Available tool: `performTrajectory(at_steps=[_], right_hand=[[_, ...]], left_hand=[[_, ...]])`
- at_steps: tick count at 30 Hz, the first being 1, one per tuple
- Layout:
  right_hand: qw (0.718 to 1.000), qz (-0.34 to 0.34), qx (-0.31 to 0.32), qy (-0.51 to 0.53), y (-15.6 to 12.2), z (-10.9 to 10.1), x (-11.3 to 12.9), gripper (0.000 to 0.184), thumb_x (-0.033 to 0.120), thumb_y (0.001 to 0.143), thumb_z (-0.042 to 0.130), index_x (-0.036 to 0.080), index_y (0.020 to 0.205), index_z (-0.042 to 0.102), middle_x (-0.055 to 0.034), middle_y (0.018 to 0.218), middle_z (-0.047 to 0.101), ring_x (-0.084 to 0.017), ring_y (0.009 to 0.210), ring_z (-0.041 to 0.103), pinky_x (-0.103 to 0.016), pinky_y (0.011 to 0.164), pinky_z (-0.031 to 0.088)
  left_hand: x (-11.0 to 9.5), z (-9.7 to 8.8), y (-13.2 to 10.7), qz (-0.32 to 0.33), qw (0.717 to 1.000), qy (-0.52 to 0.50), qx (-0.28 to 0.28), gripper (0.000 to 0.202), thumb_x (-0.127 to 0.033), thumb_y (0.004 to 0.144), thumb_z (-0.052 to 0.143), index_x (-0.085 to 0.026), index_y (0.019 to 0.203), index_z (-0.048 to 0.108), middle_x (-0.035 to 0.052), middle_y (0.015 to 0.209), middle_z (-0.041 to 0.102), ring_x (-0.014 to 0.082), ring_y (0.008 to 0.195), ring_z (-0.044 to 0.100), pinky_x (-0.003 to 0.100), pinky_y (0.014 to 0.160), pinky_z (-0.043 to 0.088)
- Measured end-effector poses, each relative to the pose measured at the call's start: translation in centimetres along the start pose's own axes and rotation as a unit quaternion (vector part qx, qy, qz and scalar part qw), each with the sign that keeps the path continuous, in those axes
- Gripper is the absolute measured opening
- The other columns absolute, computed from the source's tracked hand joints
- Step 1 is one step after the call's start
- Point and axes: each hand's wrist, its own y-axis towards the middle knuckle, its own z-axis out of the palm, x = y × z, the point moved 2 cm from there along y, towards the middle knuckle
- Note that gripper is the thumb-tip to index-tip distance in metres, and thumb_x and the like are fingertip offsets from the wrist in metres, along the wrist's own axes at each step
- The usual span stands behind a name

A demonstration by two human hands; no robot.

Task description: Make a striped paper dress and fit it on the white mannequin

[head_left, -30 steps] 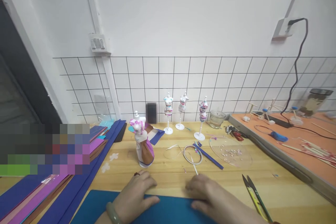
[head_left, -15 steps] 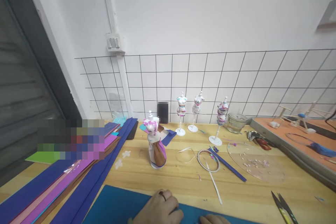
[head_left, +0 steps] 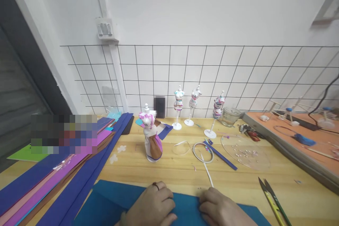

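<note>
A teal sheet (head_left: 106,196), paper or fabric, lies across the near edge of the table. My left hand (head_left: 152,204), a dark ring on one finger, rests on it with curled fingers gripping the sheet. To its right, my right hand (head_left: 222,206) also has its fingers bent and closed on the sheet near the far edge. The palms and part of the fingertips are hidden. Beyond my hands stands a small dress form (head_left: 151,134) wearing a white, brown and purple skirt.
Folded coloured sheets (head_left: 79,169) lie at left. Scissors (head_left: 272,201) rest at right, points away from me. A tape ring (head_left: 203,152), a blue strip (head_left: 222,157) and a clear disc with beads (head_left: 245,152) lie mid-table. Smaller dress forms (head_left: 178,104) and a glass jar (head_left: 230,116) stand behind.
My right hand has come further into view, up onto the teal sheet's far edge. The left hand stays on the sheet, and the whole view has shifted slightly.
</note>
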Motion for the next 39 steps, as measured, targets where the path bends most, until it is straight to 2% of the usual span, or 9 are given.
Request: performTrajectory(at_steps=[3, 7, 11, 17, 21, 25, 29, 33, 39], right_hand=[[0.991, 0.093, 0.06, 0.078, -0.4, -1.5, -0.6, 0.019, 0.006, 0.078, 0.05, 0.02, 0.076, 0.062, -0.0032, 0.089, 0.062, -0.014, 0.08, 0.06, -0.021, 0.071, 0.046], [0.964, 0.2, 0.091, 0.148, -1.4, -2.6, -2.1, 0.018, 0.008, 0.069, 0.056, 0.022, 0.079, 0.061, -0.0008, 0.086, 0.063, -0.015, 0.08, 0.06, -0.022, 0.07, 0.044], [0.952, 0.227, 0.117, 0.168, -2.0, -3.3, -3.2, 0.012, 0.014, 0.07, 0.054, 0.021, 0.076, 0.061, -0.0002, 0.081, 0.065, -0.016, 0.075, 0.059, -0.023, 0.065, 0.041], [0.948, 0.233, 0.131, 0.172, -2.0, -4.0, -3.6, 0.011, 0.017, 0.072, 0.051, 0.02, 0.075, 0.061, 0.0003, 0.076, 0.066, -0.015, 0.07, 0.058, -0.021, 0.058, 0.037], [0.949, 0.21, 0.147, 0.182, -1.9, -4.1, -3.6, 0.01, 0.014, 0.073, 0.048, 0.02, 0.07, 0.057, 0.0026, 0.072, 0.064, -0.012, 0.067, 0.056, -0.019, 0.056, 0.035], [0.956, 0.213, 0.124, 0.156, -1.9, -4.2, -4.0, 0.01, 0.018, 0.077, 0.048, 0.02, 0.069, 0.054, 0.0025, 0.073, 0.062, -0.013, 0.067, 0.055, -0.02, 0.057, 0.035], [0.957, 0.234, 0.085, 0.147, -1.6, -4.2, -4.4, 0.014, 0.023, 0.082, 0.046, 0.02, 0.072, 0.055, 0.0014, 0.073, 0.062, -0.013, 0.067, 0.054, -0.021, 0.059, 0.036], [0.96, 0.24, 0.039, 0.14, -1.2, -4.4, -4.6, 0.017, 0.024, 0.086, 0.044, 0.02, 0.075, 0.056, -0.0003, 0.075, 0.063, -0.014, 0.069, 0.056, -0.022, 0.061, 0.039], [0.963, 0.243, 0.011, 0.117, -1.0, -4.3, -4.9, 0.018, 0.024, 0.088, 0.041, 0.02, 0.077, 0.055, -0.0012, 0.074, 0.063, -0.015, 0.067, 0.057, -0.024, 0.061, 0.04]], left_hand=[[0.0, -0.8, 0.2, -0.055, 0.997, -0.049, 0.035, 0.006, -0.021, 0.076, 0.064, -0.019, 0.073, 0.06, -0.0012, 0.083, 0.065, 0.0144, 0.079, 0.056, 0.025, 0.07, 0.04], [0.7, -1.2, 0.2, -0.174, 0.973, -0.122, 0.088, 0.005, -0.016, 0.076, 0.062, -0.019, 0.073, 0.064, 0.0006, 0.076, 0.064, 0.0142, 0.076, 0.057, 0.024, 0.069, 0.041], [1.6, -1.6, 0.2, -0.245, 0.943, -0.191, 0.117, 0.008, -0.013, 0.073, 0.061, -0.018, 0.072, 0.066, -0.0005, 0.072, 0.065, 0.0121, 0.071, 0.058, 0.021, 0.066, 0.041], [2.3, -2.5, 0.2, -0.288, 0.923, -0.208, 0.15, 0.011, -0.016, 0.072, 0.057, -0.018, 0.069, 0.067, -0.0018, 0.069, 0.062, 0.0114, 0.066, 0.056, 0.02, 0.062, 0.039], [2.5, -2.6, -0.2, -0.297, 0.915, -0.217, 0.168, 0.008, -0.017, 0.068, 0.059, -0.019, 0.07, 0.067, -0.0022, 0.07, 0.061, 0.0117, 0.067, 0.055, 0.021, 0.062, 0.039], [2.8, -2.8, -0.4, -0.29, 0.92, -0.204, 0.17, 0.012, -0.013, 0.064, 0.063, -0.02, 0.073, 0.066, -0.0024, 0.076, 0.062, 0.0136, 0.075, 0.055, 0.023, 0.068, 0.04], [3.4, -3.1, -0.5, -0.266, 0.94, -0.15, 0.15, 0.008, -0.016, 0.076, 0.056, -0.018, 0.072, 0.062, -0.0001, 0.079, 0.063, 0.0151, 0.077, 0.055, 0.026, 0.07, 0.04], [3.8, -3.2, -0.5, -0.219, 0.968, -0.067, 0.098, 0.017, -0.02, 0.085, 0.048, -0.019, 0.074, 0.061, 0.0011, 0.077, 0.063, 0.0166, 0.076, 0.054, 0.028, 0.068, 0.04], [4.2, -3.0, -0.9, -0.164, 0.986, 0.042, -0.003, 0.024, -0.008, 0.085, 0.042, -0.021, 0.088, 0.062, 0.0023, 0.08, 0.063, 0.0203, 0.077, 0.055, 0.034, 0.07, 0.043]])
